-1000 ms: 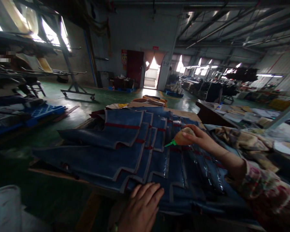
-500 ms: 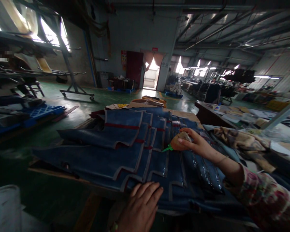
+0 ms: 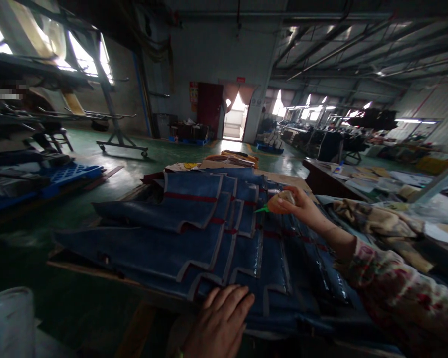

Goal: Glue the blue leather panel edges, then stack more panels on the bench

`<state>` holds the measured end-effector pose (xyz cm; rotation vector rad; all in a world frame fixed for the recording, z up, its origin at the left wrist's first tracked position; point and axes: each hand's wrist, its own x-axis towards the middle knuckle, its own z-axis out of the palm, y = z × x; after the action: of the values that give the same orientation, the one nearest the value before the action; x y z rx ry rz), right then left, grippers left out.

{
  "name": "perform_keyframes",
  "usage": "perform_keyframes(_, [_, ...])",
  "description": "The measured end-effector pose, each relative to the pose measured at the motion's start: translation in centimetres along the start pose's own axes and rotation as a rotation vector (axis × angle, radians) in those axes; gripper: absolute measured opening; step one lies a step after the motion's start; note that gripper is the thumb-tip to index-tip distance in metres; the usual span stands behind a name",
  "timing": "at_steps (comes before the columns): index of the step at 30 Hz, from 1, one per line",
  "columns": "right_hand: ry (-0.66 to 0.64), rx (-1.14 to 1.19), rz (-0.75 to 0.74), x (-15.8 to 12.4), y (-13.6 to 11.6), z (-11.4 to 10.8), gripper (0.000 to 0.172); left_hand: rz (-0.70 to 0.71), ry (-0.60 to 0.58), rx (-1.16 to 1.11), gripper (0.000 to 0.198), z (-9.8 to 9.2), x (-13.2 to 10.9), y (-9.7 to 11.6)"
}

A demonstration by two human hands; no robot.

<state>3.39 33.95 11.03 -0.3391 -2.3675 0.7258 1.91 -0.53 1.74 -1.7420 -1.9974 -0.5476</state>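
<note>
Several blue leather-like pieces with grey edges and dark red strips lie overlapped in a staggered stack. My right hand is closed around a squeeze bottle with a green nozzle, tilted with its tip pointing left, just over the edges of the stack's far pieces. Whether the tip touches them I cannot tell. Shiny wet-looking streaks run along several grey edges to the right. My left hand rests flat on the stack's near edge, fingers stretched out, holding nothing.
To the right is a cluttered table and a heap of camouflage cloth. A white bucket stands at the lower left. Further off are a blue pallet, a wheeled rack and a seated person.
My right hand has moved the bottle away from me, up along the edges of the pieces. My left hand stays on the near edge. The view has shifted slightly.
</note>
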Motion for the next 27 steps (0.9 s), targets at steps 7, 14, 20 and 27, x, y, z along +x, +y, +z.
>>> perform_keyframes(7, [-0.076,0.021,0.064,-0.7,-1.0,-0.5,0.050,0.008,0.024,0.030,0.032,0.1,0.2,-0.1])
perform_keyframes(14, [0.030,-0.158,-0.165,1.2,1.0,0.0,0.049,0.011,0.018,0.047,0.032,-0.1,0.2,-0.3])
perform_keyframes(20, [0.026,-0.171,-0.185,0.7,0.1,0.0,0.049,0.014,0.064,0.041,0.030,0.2,0.4,-0.3])
perform_keyframes(27, [0.046,-0.186,-0.194,1.6,-0.1,0.2,0.047,0.025,0.081,0.048,0.030,0.5,0.3,-0.3])
